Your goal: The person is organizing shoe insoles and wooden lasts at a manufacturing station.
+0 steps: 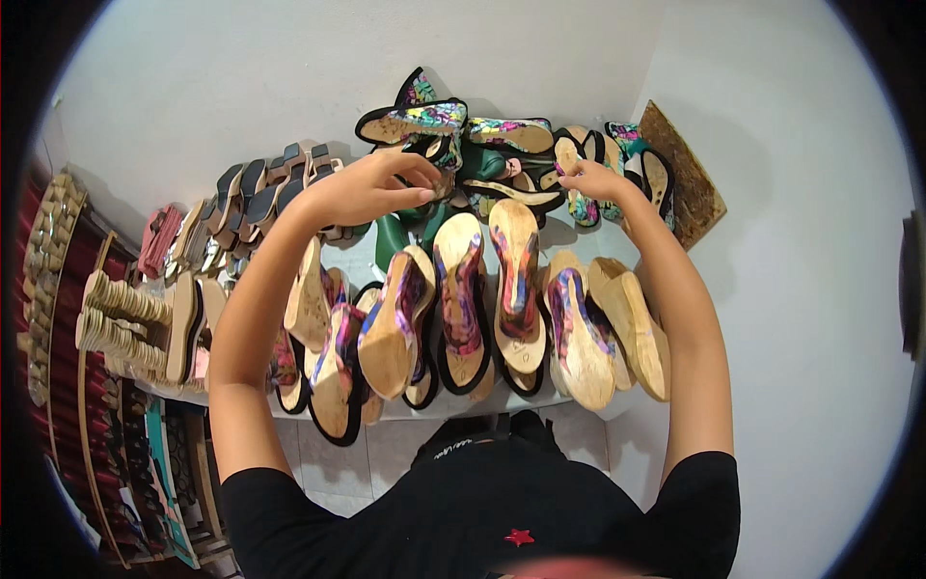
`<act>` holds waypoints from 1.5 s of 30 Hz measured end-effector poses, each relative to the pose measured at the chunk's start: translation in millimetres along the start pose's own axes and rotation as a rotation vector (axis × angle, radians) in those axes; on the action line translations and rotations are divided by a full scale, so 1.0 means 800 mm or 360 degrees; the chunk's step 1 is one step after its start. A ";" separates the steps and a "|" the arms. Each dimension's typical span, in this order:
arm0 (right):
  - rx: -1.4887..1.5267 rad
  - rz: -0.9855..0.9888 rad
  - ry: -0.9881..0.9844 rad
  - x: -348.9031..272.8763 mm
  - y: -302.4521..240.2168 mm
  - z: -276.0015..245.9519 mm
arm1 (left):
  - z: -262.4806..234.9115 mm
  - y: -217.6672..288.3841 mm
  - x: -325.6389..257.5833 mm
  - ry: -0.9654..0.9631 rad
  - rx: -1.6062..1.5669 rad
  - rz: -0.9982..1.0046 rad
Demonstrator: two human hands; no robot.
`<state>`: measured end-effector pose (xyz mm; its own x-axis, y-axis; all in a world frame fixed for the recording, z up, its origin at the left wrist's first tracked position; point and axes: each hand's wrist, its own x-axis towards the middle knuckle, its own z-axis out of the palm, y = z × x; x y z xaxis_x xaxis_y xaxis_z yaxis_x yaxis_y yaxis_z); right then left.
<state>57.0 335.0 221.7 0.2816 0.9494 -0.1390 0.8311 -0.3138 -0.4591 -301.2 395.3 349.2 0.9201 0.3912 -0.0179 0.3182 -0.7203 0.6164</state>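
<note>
While shoes (pixel 461 318) line the table edge (pixel 543 391), the right hand (pixel 600 183) reaches floral sandals (pixel 584 210).

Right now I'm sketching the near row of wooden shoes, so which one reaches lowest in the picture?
The black-edged shoe toward the row's left, with a multicoloured strap higher up. Its rounded lower end sits below every neighbour's.

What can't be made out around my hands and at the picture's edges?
All in the head view:
Left hand: whether it holds anything is hidden by the hand itself.
Right hand: its contact is too small to tell whether it grips the floral sandal.
Red shape: blurred and cut off by the lower edge.
Dark object: cut off by the fisheye rim.
</note>
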 end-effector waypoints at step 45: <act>0.0414 0.0452 0.0582 0.260 0.017 0.030 | 0.113 -0.290 0.374 0.0467 0.0816 0.0196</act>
<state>115.1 528.4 165.2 0.6658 0.7461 0.0041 0.5645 -0.5002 -0.6566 -79.0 627.7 129.3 0.8789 0.3766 0.2927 0.3500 -0.9261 0.1407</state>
